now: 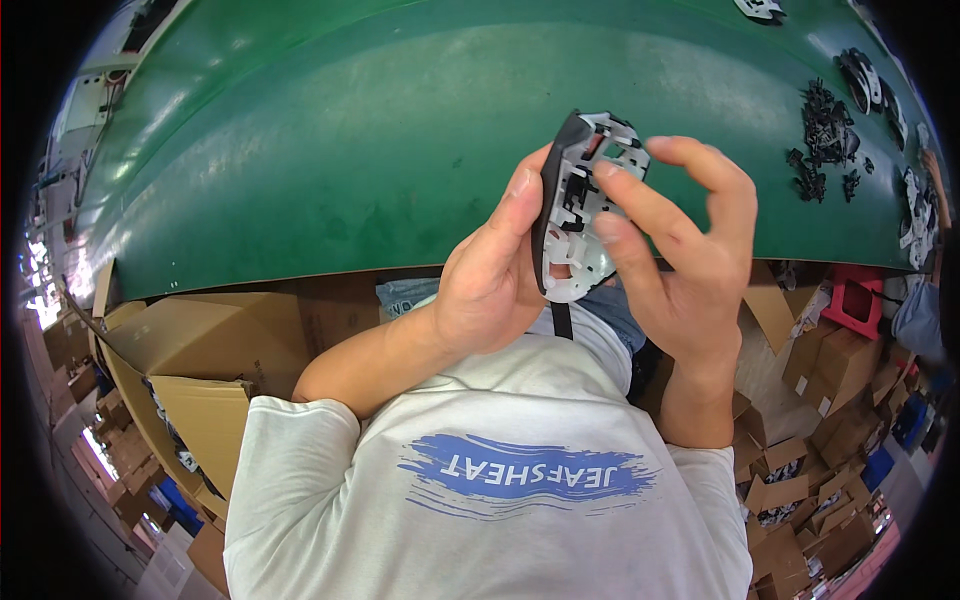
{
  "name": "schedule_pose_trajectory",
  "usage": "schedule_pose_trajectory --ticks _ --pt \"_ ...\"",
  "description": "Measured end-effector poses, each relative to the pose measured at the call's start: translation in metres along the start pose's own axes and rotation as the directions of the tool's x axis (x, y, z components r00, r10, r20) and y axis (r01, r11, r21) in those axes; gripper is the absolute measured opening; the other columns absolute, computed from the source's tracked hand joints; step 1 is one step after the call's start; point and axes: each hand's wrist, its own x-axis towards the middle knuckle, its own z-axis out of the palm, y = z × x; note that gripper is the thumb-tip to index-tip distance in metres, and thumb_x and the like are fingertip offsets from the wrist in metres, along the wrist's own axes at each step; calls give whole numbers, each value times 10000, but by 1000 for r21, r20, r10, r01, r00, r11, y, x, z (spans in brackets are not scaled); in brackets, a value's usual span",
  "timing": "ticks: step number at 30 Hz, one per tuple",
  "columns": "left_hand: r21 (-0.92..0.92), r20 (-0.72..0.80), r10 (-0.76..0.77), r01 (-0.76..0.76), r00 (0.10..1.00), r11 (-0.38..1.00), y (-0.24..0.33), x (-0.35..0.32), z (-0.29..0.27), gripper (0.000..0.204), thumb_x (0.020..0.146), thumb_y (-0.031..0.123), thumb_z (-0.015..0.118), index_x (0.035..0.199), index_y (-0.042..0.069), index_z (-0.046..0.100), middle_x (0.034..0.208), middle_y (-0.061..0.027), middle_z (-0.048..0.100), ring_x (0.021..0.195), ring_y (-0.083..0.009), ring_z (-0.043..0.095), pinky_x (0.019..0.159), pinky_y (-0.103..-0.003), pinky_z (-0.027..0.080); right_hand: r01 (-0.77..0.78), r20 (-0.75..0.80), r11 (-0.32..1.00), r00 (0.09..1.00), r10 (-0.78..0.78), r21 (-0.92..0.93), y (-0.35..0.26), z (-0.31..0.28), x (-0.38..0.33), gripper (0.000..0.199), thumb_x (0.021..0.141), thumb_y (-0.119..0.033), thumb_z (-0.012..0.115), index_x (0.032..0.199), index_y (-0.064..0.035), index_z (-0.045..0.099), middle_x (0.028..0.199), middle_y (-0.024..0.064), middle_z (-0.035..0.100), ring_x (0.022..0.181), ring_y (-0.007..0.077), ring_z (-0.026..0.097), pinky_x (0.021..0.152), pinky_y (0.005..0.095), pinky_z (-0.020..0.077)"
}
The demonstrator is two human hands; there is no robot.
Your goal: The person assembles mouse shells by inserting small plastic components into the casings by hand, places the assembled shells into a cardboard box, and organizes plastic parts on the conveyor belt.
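A curved plastic shell (578, 255), black outside with a white ribbed inner side, is held upright above the near edge of the green table. My left hand (490, 262) is closed around its black outer side, thumb along the upper left edge. Inside the shell sits a small black piece (577, 192). My right hand (690, 240) is beside the shell's right side with its fingers apart. Its index fingertip and thumb tip reach over the white inner side; whether they press on it I cannot tell. No separate part shows between them.
The green table (350, 150) stretches ahead. A pile of small black parts (828, 130) lies at its right, near several black-and-white shells (862, 80). An open cardboard box (205, 410) stands at my left. To the right are a red stool (853, 303) and several cardboard boxes (835, 365).
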Motion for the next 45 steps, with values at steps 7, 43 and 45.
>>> schedule_pose_trajectory --ticks 7,43,45 --pt "-198 248 -36 87 968 976 -4 0 -20 659 1163 537 222 1691 151 301 1645 -71 467 1404 -252 566 1037 -525 563 -121 -118 912 976 181 393 12 15 0 464 902 -149 816 1352 -81 726 1316 144 676 1176 308 639 1061 430 496" --pt "911 130 494 -301 860 283 -10 14 -55 452 981 -17 499 1432 -38 480 1272 -252 677 1127 -389 705 974 -438 552 -426 140 776 901 410 465 -15 80 -24 699 878 44 714 1530 18 465 1552 169 549 1241 313 650 1010 396 549" --pt "912 131 492 -300 860 281 -11 15 -57 442 984 -17 498 1426 -40 481 1265 -260 677 1114 -401 704 966 -444 553 -413 127 811 909 398 413 -15 83 -24 702 881 40 717 1534 18 461 1542 174 553 1251 329 640 1031 411 538"
